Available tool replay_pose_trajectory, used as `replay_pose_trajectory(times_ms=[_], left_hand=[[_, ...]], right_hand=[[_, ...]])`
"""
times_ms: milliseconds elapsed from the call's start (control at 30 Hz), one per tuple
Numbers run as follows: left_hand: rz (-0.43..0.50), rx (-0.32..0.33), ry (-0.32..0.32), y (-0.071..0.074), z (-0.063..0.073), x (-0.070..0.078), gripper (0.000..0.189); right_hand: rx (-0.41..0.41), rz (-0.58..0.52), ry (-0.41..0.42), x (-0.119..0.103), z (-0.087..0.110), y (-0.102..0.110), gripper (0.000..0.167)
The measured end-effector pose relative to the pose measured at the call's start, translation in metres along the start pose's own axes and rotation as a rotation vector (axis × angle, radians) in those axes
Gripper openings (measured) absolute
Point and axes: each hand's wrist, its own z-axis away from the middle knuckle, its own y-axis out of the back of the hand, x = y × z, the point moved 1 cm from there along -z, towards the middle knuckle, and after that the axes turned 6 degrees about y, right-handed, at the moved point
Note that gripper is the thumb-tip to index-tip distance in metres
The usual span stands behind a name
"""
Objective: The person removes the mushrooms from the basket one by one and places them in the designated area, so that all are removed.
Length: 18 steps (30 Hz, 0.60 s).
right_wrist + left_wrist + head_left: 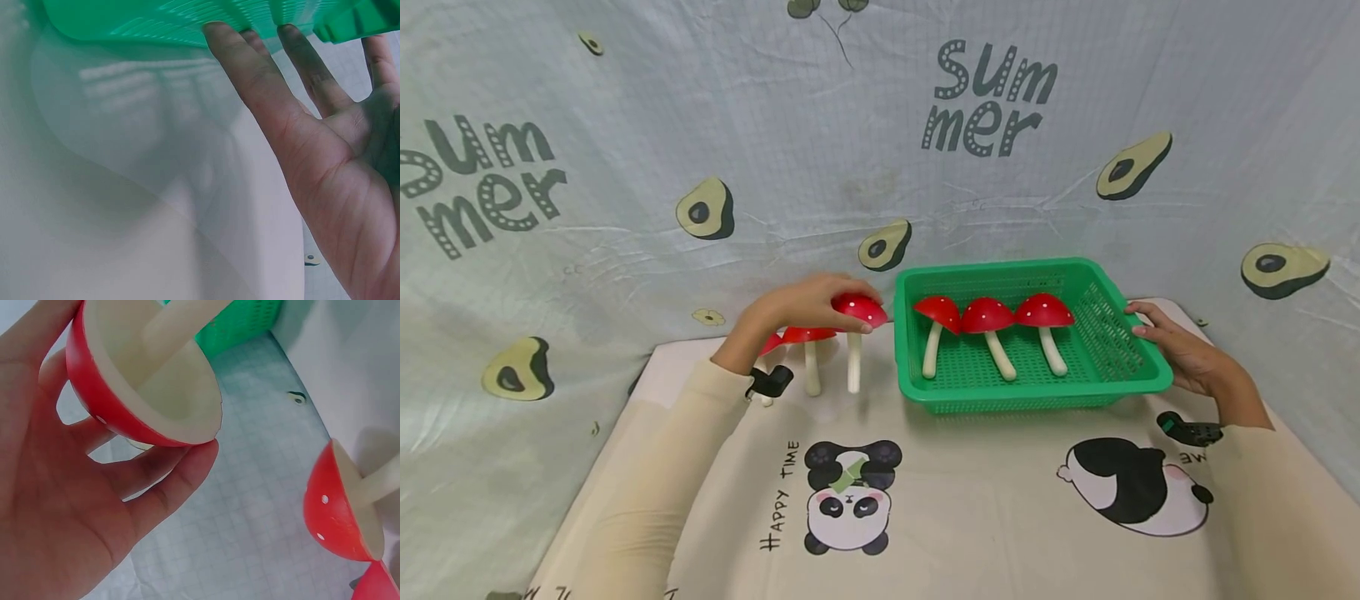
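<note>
My left hand (816, 302) grips a toy mushroom (854, 360) by its red, white-dotted cap, with the pale stem hanging down. In the left wrist view, the fingers curl around the cap's outside and its hollow cream underside shows. Beside that hand, another mushroom (812, 367) stands cap up near the cloth backdrop, and a further red cap (771, 343) is partly hidden behind the wrist. My right hand (1187, 354) touches the right side of a green plastic basket (1030, 390), its fingers mostly straight in the right wrist view. Three mushrooms (988, 317) lie in a row inside.
The table (970, 500) has a pale cover printed with pandas. A grey-white cloth (805, 167) with avocado prints rises behind and around it. Small black devices (771, 382) are strapped at both wrists.
</note>
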Motion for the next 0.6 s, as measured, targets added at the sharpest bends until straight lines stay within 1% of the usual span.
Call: replay_pose_trajectory(times_ms=[100,233,467,600], left_hand=[[-0.036,-0.016,0.024,-0.001,-0.002,-0.002,0.053],[-0.061,-0.035,0.055,-0.003,-0.005,-0.005,0.055],[-0.046,-0.049,0.068,-0.007,-0.008,-0.009,0.054],[-0.053,-0.057,0.076,-0.01,-0.011,-0.014,0.053]], right_hand=[[-0.002,-0.004,0.0,-0.001,0.0,0.0,0.03],[0.004,-0.005,-0.009,-0.002,0.0,-0.001,0.03],[0.015,0.004,-0.017,-0.001,-0.001,0.001,0.03],[0.022,0.015,-0.019,0.0,-0.001,0.002,0.03]])
